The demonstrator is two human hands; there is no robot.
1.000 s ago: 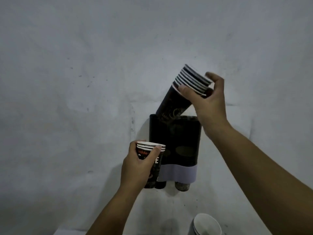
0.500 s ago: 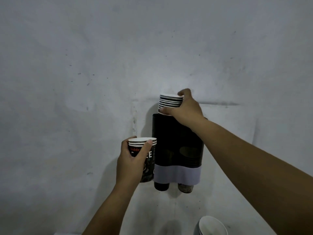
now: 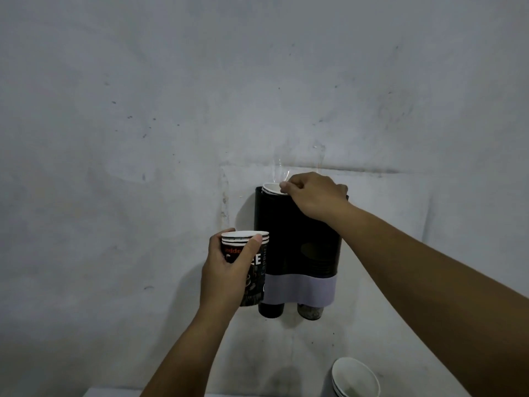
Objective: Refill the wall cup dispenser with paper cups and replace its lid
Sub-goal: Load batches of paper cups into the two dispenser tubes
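A dark twin-tube cup dispenser [image 3: 297, 242] with a pale band near its bottom hangs on the grey wall. My right hand [image 3: 313, 194] rests on its top, fingers pinching the white rim of the topmost cup [image 3: 270, 188] of a stack sunk almost fully into the left tube. My left hand [image 3: 226, 270] holds a short stack of dark printed paper cups [image 3: 250, 265] upright, just left of the dispenser. Cup bottoms [image 3: 271, 310] poke out below both tubes. No lid is visible.
A stack of white-lined cups [image 3: 355, 378] stands at the bottom right, below the dispenser. A pale surface edge [image 3: 114, 392] shows at the bottom left. The wall around the dispenser is bare and scuffed.
My right hand has pushed the tall cup stack down into the left tube, from tilted above it to nearly sunk. My left hand with its cups has stayed beside the dispenser.
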